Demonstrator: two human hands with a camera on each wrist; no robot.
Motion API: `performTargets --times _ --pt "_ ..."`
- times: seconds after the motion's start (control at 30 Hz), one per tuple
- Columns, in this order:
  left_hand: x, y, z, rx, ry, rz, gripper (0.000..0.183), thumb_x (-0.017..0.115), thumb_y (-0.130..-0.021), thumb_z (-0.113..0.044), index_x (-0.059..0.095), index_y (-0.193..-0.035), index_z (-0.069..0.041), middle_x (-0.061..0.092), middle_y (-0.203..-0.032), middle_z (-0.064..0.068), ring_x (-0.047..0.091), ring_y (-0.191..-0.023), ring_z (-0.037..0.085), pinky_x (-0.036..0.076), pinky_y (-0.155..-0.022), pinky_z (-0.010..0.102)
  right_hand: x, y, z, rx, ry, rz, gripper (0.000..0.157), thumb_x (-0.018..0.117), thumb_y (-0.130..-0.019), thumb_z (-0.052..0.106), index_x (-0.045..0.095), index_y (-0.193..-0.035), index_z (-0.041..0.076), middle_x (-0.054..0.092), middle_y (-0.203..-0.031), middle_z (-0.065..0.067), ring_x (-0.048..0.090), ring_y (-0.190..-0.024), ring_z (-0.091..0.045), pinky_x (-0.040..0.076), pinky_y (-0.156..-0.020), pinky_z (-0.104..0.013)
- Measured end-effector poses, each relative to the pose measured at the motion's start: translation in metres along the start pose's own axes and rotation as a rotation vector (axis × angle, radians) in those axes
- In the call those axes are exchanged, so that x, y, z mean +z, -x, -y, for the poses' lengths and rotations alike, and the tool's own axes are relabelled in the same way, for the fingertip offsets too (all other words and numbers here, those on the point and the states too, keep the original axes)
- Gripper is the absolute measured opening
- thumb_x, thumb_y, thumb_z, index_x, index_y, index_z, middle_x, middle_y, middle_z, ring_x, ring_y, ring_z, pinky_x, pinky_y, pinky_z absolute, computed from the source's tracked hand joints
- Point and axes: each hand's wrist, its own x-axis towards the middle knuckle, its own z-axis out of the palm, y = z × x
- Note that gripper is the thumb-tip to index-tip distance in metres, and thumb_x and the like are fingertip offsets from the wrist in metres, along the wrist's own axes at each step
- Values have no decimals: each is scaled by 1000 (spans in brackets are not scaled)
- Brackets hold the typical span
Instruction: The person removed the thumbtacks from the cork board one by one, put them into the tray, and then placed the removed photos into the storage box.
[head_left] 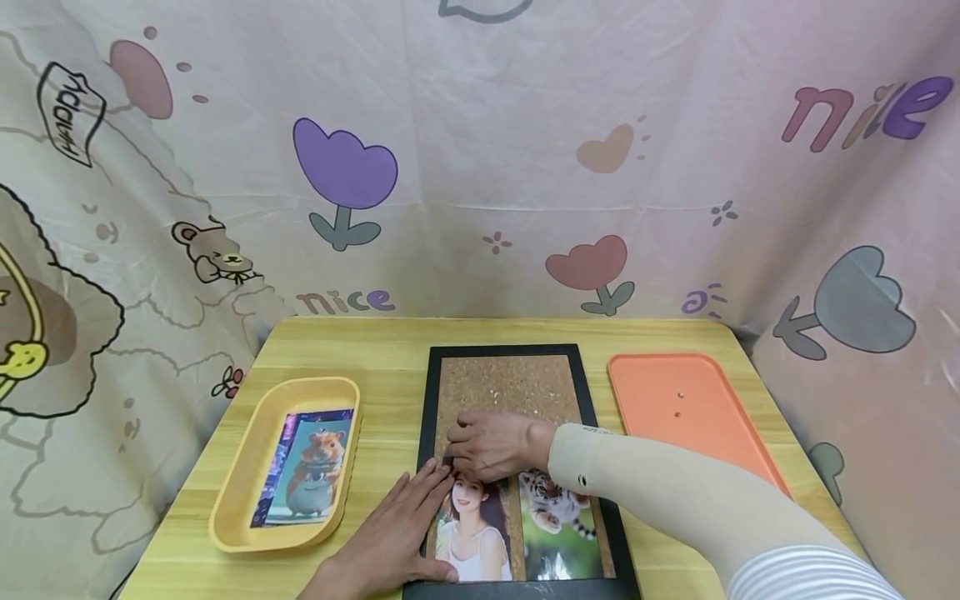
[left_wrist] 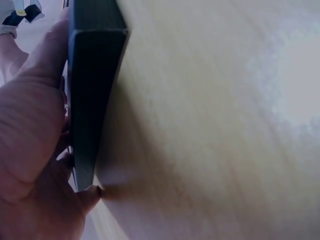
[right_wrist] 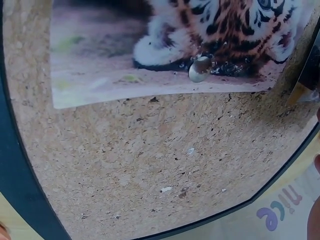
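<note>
A black-framed cork board (head_left: pixel 510 383) lies on the table. On its lower left is a portrait photo (head_left: pixel 474 542); a tiger photo (head_left: pixel 558 542) sits to the right, with a round metal thumbtack (right_wrist: pixel 200 69) near its edge in the right wrist view. My left hand (head_left: pixel 397 533) rests with extended fingers over the frame's left side and the portrait's edge. In the left wrist view, the hand (left_wrist: pixel 35 135) lies against the black frame (left_wrist: pixel 92 95). My right hand (head_left: pixel 495 446), fingers bent, is at the portrait's top edge. Its fingertips are hidden, so whether it pinches something cannot be told.
On the left stands a yellow tray (head_left: pixel 232 508) with several picture cards, a hamster card (head_left: pixel 311 475) on top. An orange tray (head_left: pixel 652 383) with two small tacks (head_left: pixel 678 405) lies at the right, partly behind the right forearm. A printed curtain (head_left: pixel 480 167) hangs behind the table.
</note>
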Motion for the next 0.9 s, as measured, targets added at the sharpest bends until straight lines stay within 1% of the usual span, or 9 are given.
performTargets --times 0.17,0.33,0.67,0.9 --pt "1 0 -1 -15 5 13 119 59 -79 -89 33 -166 -12 31 -173 7 17 -164 31 27 -127 62 1 0 1 -1 3 8 41 34 -114 41 70 -125 26 68 -128 13 54 -107 -12 44 -95 -33" --pt "1 0 0 -13 3 14 120 59 -79 -89 33 -166 -11 31 -173 8 17 -164 31 27 -127 61 0 0 2 -5 6 12 41 34 -114 40 70 -126 25 68 -128 12 54 -109 -12 45 -96 -33" --pt "1 0 0 -7 0 11 120 58 -79 -89 33 -166 -11 31 -173 8 17 -164 31 27 -127 61 1 0 2 -5 14 14 41 32 -114 39 70 -123 26 68 -126 12 54 -109 -13 45 -99 -35" --pt "2 0 0 2 -11 1 119 58 -79 -89 33 -166 -11 31 -173 8 18 -164 31 28 -126 61 2 2 3 -3 15 0 40 33 -114 39 70 -123 25 68 -127 12 53 -108 -13 44 -96 -34"
